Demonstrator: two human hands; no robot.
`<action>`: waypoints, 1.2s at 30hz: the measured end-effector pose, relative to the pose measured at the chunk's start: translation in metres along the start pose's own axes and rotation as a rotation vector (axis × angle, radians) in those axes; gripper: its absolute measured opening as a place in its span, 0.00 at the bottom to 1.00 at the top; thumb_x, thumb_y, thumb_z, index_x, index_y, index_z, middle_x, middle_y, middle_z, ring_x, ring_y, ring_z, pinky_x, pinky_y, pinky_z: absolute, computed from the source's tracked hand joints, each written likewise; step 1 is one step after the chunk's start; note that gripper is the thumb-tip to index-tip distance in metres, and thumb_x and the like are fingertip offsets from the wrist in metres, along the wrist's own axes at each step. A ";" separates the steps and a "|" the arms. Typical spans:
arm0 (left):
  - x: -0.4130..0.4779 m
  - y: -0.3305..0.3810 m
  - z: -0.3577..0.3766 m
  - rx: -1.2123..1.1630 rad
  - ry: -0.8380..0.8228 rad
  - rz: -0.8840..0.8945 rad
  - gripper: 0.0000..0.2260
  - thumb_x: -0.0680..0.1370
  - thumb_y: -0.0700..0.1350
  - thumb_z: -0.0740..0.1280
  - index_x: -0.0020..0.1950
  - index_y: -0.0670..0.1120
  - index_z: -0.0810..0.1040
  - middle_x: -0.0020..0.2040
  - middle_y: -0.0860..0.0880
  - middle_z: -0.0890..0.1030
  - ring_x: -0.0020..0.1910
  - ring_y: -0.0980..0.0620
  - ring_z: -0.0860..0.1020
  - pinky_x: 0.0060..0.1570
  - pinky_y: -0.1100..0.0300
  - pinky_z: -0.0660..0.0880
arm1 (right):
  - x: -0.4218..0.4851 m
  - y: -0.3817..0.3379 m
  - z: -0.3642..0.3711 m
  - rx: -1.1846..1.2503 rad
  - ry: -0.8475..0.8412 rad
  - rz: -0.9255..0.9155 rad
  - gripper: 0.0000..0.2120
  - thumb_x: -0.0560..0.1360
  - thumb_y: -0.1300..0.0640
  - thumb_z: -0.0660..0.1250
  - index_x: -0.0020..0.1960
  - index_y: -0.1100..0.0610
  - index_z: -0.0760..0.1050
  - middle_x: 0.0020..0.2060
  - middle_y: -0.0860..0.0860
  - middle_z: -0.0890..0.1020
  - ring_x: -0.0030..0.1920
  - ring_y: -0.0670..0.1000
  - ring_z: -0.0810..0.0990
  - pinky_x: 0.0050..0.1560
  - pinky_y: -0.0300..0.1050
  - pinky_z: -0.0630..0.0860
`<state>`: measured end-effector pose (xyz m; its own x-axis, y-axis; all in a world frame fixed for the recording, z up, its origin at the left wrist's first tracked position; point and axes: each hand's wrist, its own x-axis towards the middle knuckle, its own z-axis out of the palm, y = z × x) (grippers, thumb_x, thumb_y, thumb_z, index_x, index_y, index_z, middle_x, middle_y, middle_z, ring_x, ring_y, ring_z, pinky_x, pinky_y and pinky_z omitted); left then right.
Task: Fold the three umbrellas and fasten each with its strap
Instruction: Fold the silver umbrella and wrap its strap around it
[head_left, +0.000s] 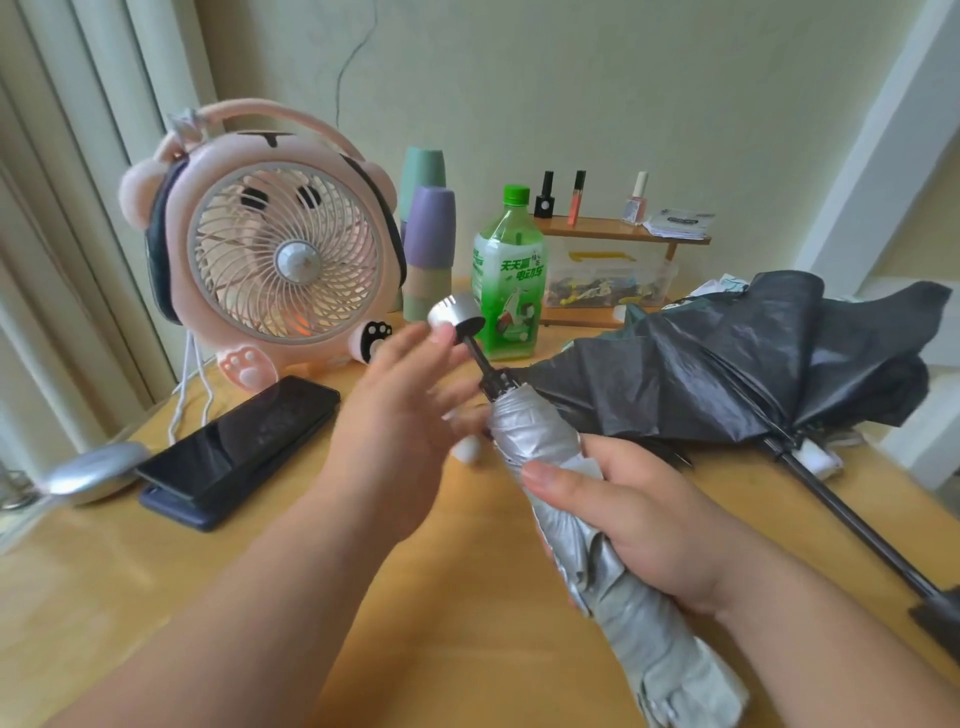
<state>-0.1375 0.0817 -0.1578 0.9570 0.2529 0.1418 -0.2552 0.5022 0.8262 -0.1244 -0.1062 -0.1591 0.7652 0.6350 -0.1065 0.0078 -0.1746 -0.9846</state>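
A silver umbrella (524, 431), collapsed and gathered, slants across the middle of the wooden table (156, 597). My right hand (639, 519) grips its gathered canopy around the middle. Its black shaft ends in a silver cap (454, 312) pointing up and left. My left hand (410, 400) is blurred, fingers spread, next to the shaft just below the cap. A black umbrella (727, 364) lies loosely collapsed at the right, its black shaft (857, 530) running toward the table's right front edge. White and green fabric (722, 286) shows behind it.
A pink desk fan (280, 249) stands back left, with stacked cups (428, 234) and a green bottle (506, 275) beside it. A dark phone (239, 441) and a silver object (96, 470) lie at the left. A small shelf (618, 231) holds nail polish bottles.
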 end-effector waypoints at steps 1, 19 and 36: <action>0.003 0.003 -0.004 -0.007 0.055 0.066 0.27 0.76 0.48 0.70 0.74 0.46 0.69 0.59 0.44 0.84 0.56 0.38 0.84 0.46 0.50 0.80 | -0.001 0.000 0.000 -0.073 0.016 -0.025 0.11 0.74 0.44 0.70 0.49 0.50 0.84 0.40 0.54 0.85 0.38 0.53 0.84 0.39 0.47 0.81; -0.003 -0.009 -0.004 -0.003 -0.174 -0.025 0.19 0.74 0.45 0.73 0.63 0.38 0.80 0.56 0.35 0.83 0.42 0.44 0.83 0.42 0.54 0.79 | -0.005 -0.007 0.007 0.141 0.057 -0.068 0.16 0.79 0.48 0.68 0.39 0.58 0.81 0.32 0.61 0.79 0.30 0.54 0.77 0.31 0.42 0.75; -0.018 -0.027 0.005 0.269 -0.214 -0.044 0.15 0.79 0.48 0.67 0.65 0.49 0.81 0.56 0.45 0.86 0.51 0.49 0.84 0.48 0.56 0.79 | 0.004 -0.004 0.011 0.264 0.205 -0.017 0.16 0.80 0.51 0.66 0.38 0.59 0.80 0.31 0.61 0.79 0.28 0.54 0.77 0.30 0.43 0.74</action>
<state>-0.1471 0.0597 -0.1800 0.9807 0.0428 0.1906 -0.1951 0.2652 0.9443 -0.1282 -0.0950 -0.1568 0.8801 0.4669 -0.0860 -0.1249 0.0530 -0.9908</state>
